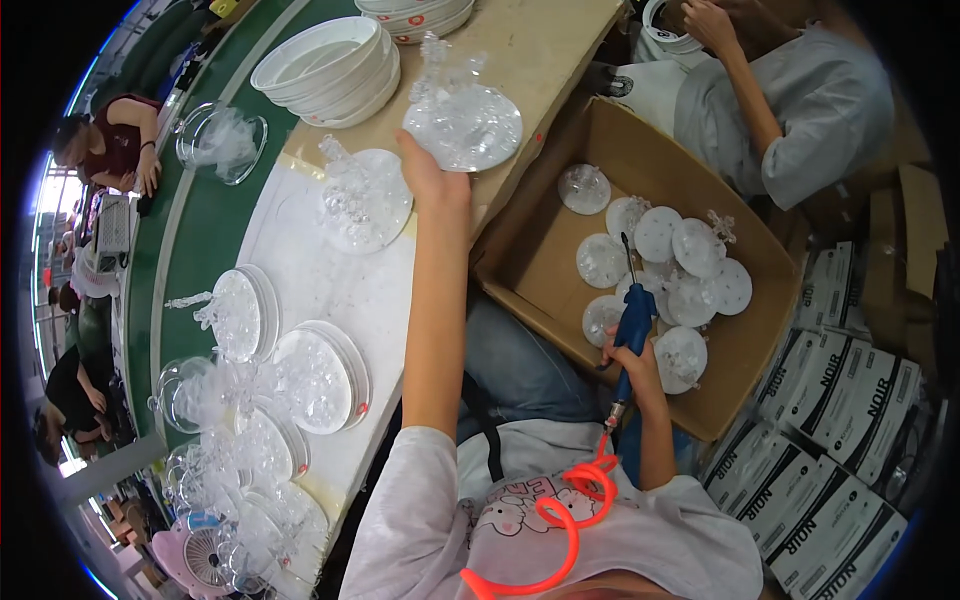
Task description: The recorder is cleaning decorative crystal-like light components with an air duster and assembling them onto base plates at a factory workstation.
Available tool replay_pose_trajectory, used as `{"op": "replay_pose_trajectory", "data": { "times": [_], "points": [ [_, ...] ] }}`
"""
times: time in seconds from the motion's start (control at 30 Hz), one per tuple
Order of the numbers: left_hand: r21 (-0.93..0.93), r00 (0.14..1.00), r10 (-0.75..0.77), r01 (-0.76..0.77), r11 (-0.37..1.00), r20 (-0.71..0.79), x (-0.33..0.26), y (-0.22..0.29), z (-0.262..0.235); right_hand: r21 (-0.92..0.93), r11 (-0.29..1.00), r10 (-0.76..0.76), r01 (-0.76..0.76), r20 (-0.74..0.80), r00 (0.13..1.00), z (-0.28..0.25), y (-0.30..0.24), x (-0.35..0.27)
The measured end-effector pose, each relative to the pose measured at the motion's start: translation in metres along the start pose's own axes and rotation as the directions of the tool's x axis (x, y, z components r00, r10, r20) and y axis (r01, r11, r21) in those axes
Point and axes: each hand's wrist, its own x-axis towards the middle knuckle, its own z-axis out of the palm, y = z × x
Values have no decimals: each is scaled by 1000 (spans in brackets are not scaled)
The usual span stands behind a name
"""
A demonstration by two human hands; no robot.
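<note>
Where hose (572,546) coils, right (638,366) holds tool (634,318); left (436,184), disc (462,132).

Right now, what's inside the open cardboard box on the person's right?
The cardboard box holds round clear pieces, several overlapping and at least one lying apart. Whatever lies beneath the overlapping ones is covered, and the blue tool in the right grip hides part of the view.

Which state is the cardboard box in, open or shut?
Open: nothing covers the top of the cardboard box, so clear round pieces show inside.
</note>
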Motion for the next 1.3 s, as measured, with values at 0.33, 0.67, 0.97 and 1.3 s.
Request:
{"op": "replay_pose_trajectory", "data": {
  "times": [0.33,0.67,0.97,1.3],
  "points": [
    [-7,952,212,-219,976,-221,4,10,6,-8,1000,-2,1,-13,1000,2,4,2],
    [16,999,-38,38,999,3,-30,33,-5,-40,999,-6,8,62,998,6,3,3],
    [0,952,-304,304,953,37,-55,52,-12,-86,996,24,-15,101,995,12,2,2],
    [-30,904,-417,422,906,95,-83,57,-25,-105,994,50,-37,122,991,20,6,5]
  ]
}}
